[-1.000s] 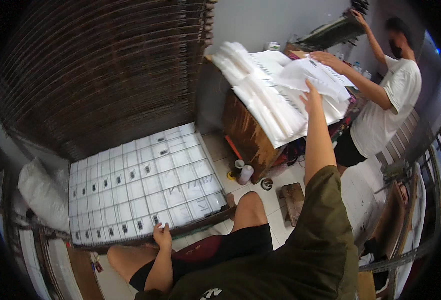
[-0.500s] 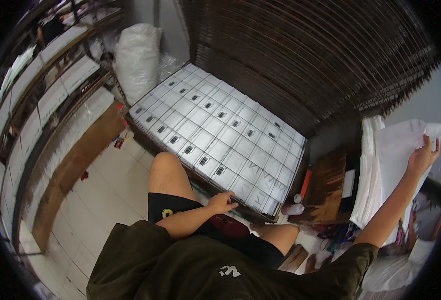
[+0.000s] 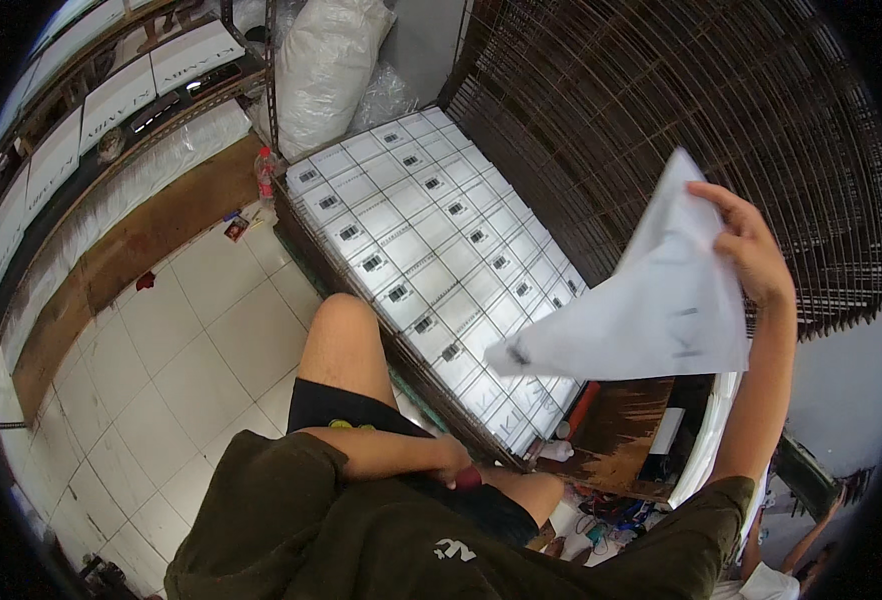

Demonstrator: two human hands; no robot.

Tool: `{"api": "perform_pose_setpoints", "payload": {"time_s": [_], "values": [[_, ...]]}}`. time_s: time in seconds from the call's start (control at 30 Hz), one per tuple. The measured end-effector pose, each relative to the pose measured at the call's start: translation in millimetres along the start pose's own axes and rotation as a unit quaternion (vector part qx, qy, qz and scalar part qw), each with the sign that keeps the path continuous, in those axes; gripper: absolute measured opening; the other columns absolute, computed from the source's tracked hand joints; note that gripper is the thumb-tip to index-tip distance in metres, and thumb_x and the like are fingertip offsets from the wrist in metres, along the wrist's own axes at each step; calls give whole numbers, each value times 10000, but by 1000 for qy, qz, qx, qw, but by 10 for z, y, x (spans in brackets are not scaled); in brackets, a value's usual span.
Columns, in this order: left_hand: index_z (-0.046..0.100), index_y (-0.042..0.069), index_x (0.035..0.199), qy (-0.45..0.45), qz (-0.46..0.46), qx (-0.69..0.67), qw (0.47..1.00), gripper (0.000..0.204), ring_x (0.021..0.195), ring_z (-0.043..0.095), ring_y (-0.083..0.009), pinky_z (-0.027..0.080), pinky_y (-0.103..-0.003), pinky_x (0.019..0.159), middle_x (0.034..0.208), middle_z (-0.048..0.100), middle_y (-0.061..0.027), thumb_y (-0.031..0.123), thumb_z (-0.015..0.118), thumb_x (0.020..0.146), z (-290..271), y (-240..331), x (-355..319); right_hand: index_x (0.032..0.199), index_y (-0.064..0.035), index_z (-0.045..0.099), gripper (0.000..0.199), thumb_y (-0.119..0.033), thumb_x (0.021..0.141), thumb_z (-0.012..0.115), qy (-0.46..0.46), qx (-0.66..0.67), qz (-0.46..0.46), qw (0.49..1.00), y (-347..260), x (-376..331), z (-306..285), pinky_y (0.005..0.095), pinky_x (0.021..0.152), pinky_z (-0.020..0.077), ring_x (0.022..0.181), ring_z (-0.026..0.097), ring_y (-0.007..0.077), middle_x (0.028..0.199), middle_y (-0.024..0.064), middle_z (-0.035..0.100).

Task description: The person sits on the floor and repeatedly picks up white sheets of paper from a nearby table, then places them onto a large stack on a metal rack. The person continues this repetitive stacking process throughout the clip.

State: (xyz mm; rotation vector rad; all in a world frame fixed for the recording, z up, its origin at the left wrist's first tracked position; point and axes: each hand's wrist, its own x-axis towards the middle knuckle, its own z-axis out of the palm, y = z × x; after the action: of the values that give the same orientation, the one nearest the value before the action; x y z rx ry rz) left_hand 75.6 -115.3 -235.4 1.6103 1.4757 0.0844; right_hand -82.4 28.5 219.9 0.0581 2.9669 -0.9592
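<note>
Since half a second ago, in the head view: swung the limp, translucent white printed sheet (image 3: 641,320) across to hide the far right corner of the low, dark-framed rack (image 3: 451,405); drew the left hand (image 3: 449,462) from the rack's near edge to the lap. Pinching the sheet's upper right edge with the right hand (image 3: 746,245); cannot tell how the left fingers stand. Outside the near edge, bare pale floor tiles (image 3: 186,345). Beyond the left edge, a bulging, translucent plastic sack (image 3: 331,75), contents unclear. Beside the near left corner, a red-capped plastic bottle (image 3: 265,175).
</note>
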Motion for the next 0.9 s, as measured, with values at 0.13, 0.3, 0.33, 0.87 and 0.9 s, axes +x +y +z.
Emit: {"api": "perform_pose_setpoints", "payload": {"time_s": [0.13, 0.3, 0.33, 0.87, 0.9], "values": [[642, 84, 1076, 41, 68, 69, 994, 545, 1017, 604, -299, 490, -412, 795, 1066, 646, -102, 482, 703, 710, -265, 75, -248, 1174, 14, 562, 554, 69, 629, 480, -131, -40, -53, 989, -194, 548, 537, 276, 893, 436, 1012, 564, 172, 1114, 109, 583], [645, 100, 1046, 69, 31, 76, 994, 477, 1000, 612, -264, 497, -392, 779, 1093, 639, -78, 425, 704, 701, -702, -294, -197, 1223, 22, 537, 581, 62, 645, 489, -198, -46, -64, 977, -398, 1293, 1004, 246, 784, 485, 852, 600, 126, 1073, 114, 611], [650, 105, 1032, 113, 28, 66, 991, 461, 990, 616, -259, 497, -390, 777, 1093, 639, -76, 418, 705, 698, -761, -409, -202, 1238, 20, 527, 600, 63, 641, 487, -219, -30, -67, 973, -394, 1433, 1048, 241, 767, 492, 830, 603, 119, 1077, 120, 612], [654, 121, 1060, 72, 111, -34, 991, 470, 986, 608, -233, 486, -430, 754, 1066, 639, -71, 413, 707, 694, -1505, -620, -223, 1396, 39, 268, 685, 134, 746, 461, 105, 548, 96, 824, 2624, 3602, 3824, 258, 960, 380, 1187, 435, 211, 1465, 208, 232], [654, 121, 1060, 71, 113, -41, 990, 470, 986, 608, -233, 486, -429, 755, 1064, 640, -72, 412, 707, 694, -1520, -632, -208, 1400, 32, 265, 694, 134, 743, 465, 121, 549, 121, 818, 2729, 3660, 3953, 267, 960, 380, 1197, 428, 222, 1466, 204, 230]]}}
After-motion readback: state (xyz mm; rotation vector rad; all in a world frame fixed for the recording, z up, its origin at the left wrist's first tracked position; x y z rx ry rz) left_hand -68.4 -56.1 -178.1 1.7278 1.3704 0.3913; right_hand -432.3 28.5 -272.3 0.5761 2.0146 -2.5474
